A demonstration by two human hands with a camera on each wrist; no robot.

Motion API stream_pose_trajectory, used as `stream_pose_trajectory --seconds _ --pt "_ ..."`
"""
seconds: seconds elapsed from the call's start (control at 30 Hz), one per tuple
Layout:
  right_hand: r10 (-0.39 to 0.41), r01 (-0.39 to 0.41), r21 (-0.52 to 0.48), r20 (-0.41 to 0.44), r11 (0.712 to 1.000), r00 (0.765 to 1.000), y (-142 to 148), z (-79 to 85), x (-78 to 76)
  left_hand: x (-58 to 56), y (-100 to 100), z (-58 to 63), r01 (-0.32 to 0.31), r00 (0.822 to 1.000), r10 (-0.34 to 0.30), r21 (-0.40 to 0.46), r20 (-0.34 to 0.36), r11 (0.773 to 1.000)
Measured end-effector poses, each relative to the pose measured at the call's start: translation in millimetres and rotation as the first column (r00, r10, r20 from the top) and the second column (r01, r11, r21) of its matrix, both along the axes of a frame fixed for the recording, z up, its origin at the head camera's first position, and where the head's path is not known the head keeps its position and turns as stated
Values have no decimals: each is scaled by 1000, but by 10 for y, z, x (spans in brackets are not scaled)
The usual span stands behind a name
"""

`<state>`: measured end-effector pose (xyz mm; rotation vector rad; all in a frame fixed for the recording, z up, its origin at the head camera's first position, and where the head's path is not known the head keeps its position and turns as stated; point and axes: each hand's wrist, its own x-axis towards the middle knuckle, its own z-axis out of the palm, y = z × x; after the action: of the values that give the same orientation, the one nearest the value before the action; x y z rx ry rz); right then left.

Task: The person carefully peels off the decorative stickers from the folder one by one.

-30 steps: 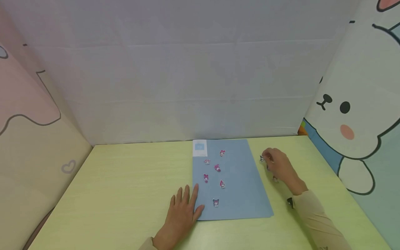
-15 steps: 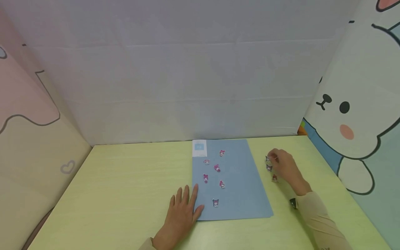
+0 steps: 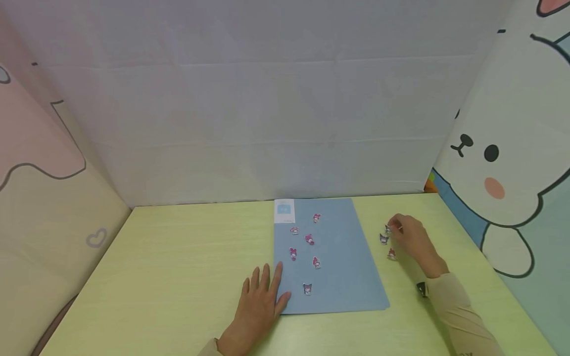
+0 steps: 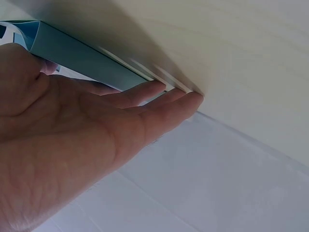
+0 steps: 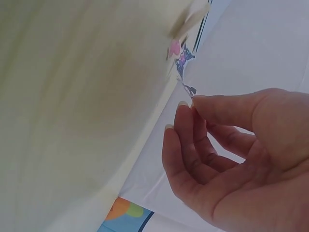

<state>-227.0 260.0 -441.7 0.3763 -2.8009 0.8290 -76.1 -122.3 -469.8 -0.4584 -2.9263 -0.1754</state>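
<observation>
A blue folder (image 3: pixel 343 257) lies on the table with several small cartoon stickers on it, mostly pink, plus a dark-eared sticker (image 3: pixel 307 289) near the bottom. My left hand (image 3: pixel 258 306) rests with spread, straight fingers at the folder's lower left edge; the left wrist view shows the folder's side (image 4: pixel 82 55) above the palm. To the right of the folder, my right hand (image 3: pixel 411 241) pinches a small dark-and-white sticker (image 5: pixel 189 90) between thumb and fingertips. Close by on the table are another dark-eared sticker (image 3: pixel 384 239) and a pink one (image 3: pixel 392 254).
A white label (image 3: pixel 284 211) marks the folder's top left corner. Behind the yellow table (image 3: pixel 191 247) stands a white sheet (image 3: pixel 267 123). Side walls with cartoon prints, such as the rabbit face (image 3: pixel 503 148), border the table left and right.
My right hand has drawn a little to the right with the pinched sticker, away from the folder. The dark-eared and pink stickers on the table show more fully. My left hand stays put.
</observation>
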Motion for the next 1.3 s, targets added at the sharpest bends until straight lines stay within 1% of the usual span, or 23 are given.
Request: stream_pose_trajectory --seconds 0.37,0.6,0.9,1.1,1.3 --pt "-7 7 12 17 1000 1000 47 -22 49 0 -7 -18 8 1000 -8 7 -22 1000" --pt "-46 41 62 90 997 995 52 -6 52 2 -8 -17 6 1000 -6 10 -27 1000" --pt "-40 29 76 139 997 989 67 -4 46 7 -11 -11 1 1000 -1 -2 -18 1000" --pt "-53 38 82 193 996 980 70 12 40 5 -6 -17 0 1000 0 -12 -21 1000" --pt "-52 35 96 185 995 981 43 39 38 3 0 -20 0 1000 0 -15 -23 1000"
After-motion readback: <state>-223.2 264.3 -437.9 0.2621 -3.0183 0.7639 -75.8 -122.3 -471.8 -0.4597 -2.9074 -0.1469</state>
